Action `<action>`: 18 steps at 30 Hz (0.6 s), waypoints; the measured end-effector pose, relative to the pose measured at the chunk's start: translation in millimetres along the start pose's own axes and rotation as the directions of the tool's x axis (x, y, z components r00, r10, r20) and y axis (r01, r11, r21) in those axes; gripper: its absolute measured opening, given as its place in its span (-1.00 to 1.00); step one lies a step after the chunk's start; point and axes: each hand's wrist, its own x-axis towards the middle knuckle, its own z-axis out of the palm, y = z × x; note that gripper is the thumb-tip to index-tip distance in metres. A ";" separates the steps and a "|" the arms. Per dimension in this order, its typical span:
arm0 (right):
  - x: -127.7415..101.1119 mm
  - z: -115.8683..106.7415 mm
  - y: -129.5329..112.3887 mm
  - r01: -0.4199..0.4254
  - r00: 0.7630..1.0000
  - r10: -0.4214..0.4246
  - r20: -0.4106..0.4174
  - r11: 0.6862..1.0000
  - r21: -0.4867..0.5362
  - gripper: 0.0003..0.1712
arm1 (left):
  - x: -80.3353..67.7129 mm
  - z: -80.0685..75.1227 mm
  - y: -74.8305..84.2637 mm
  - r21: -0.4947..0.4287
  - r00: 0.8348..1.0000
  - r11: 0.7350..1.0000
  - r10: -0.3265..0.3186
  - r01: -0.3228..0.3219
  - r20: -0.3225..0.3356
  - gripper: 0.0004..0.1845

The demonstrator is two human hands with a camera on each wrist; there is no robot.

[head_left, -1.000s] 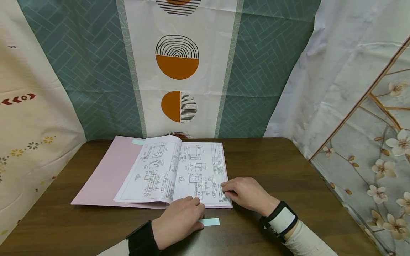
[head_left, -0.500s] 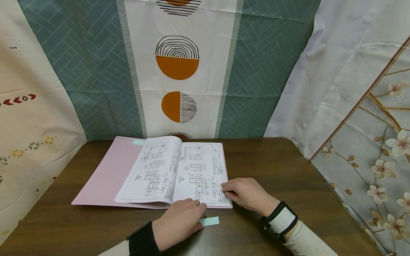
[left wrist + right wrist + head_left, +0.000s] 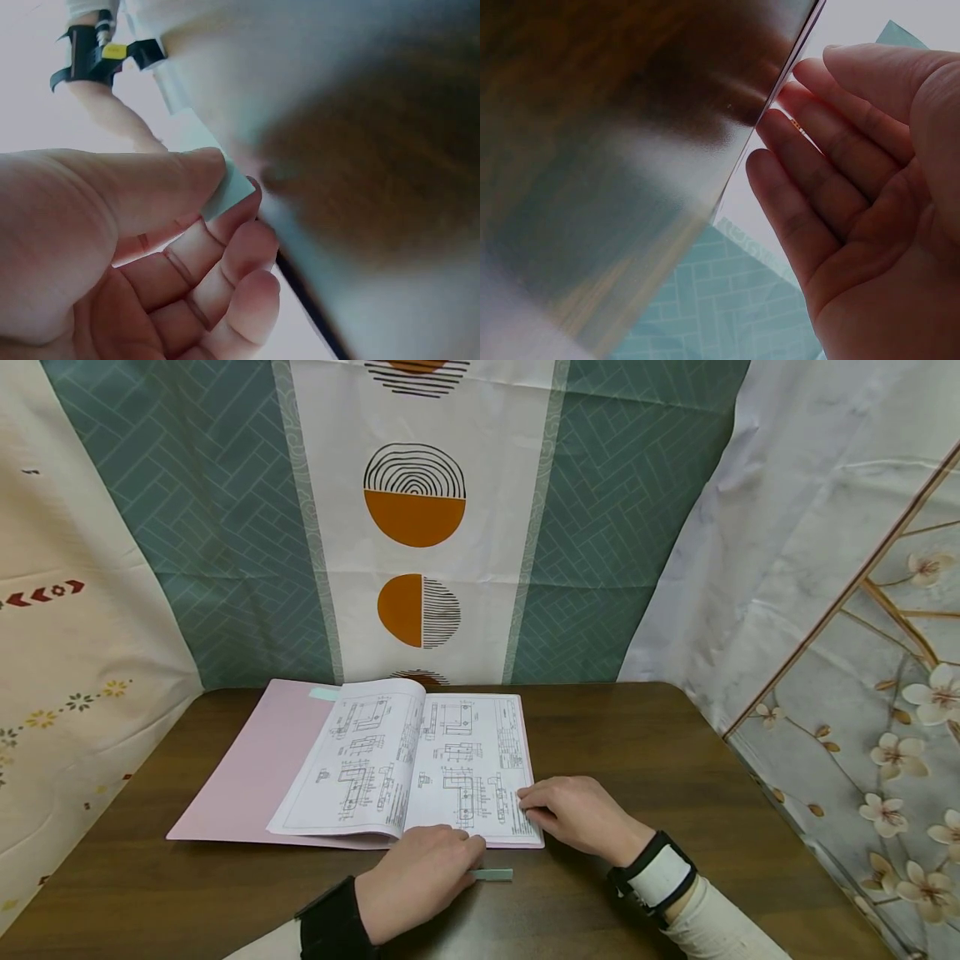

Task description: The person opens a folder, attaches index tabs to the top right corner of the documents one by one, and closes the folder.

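Left hand (image 3: pixel 416 881) pinches thin pale-green paper strip (image 3: pixel 492 874) between thumb and fingers at brown wooden table's (image 3: pixel 675 760) near edge, beside open pink-covered drawing booklet (image 3: pixel 420 764); strip judged light, limp, best held by its end; right hand (image 3: pixel 581 814) rests flat-fingered on booklet's lower right corner.

Pale mint green paper strip (image 3: pixel 492 874) on the dark brown wood-grain counter (image 3: pixel 675 760). Pink folder (image 3: pixel 247 768), white pages (image 3: pixel 405 760) with black line drawings. Behind them, a teal herringbone curtain (image 3: pixel 225 527) whose white band carries orange-and-black striped circles.
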 end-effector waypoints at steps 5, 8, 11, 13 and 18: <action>-0.7 -1.1 1.0 0.019 1.000 -0.019 -0.016 1.000 0.003 -0.77 | 5.7 -12.1 -6.4 -0.059 0.999 0.998 -0.038 0.037 -0.027 -0.76; -0.7 -2.0 1.0 0.008 1.000 -0.008 -0.009 1.000 0.010 -0.77 | 11.6 -21.2 -12.3 -0.119 0.997 0.991 -0.068 0.062 -0.046 -0.84; -0.3 -2.6 0.9 -0.010 1.000 0.010 0.007 1.000 0.021 -0.77 | 19.0 -27.2 -20.8 -0.163 0.992 0.982 -0.108 0.097 -0.061 -0.90; 0.6 -2.6 1.2 -0.015 1.000 0.015 0.012 0.999 0.028 -0.77 | 23.7 -30.0 -27.1 -0.179 0.988 0.976 -0.137 0.121 -0.075 -0.88; 7.1 -4.2 2.5 -0.037 0.999 0.035 0.030 0.997 0.061 -0.79 | 32.0 -33.3 -41.5 -0.230 0.971 0.956 -0.213 0.184 -0.111 -0.86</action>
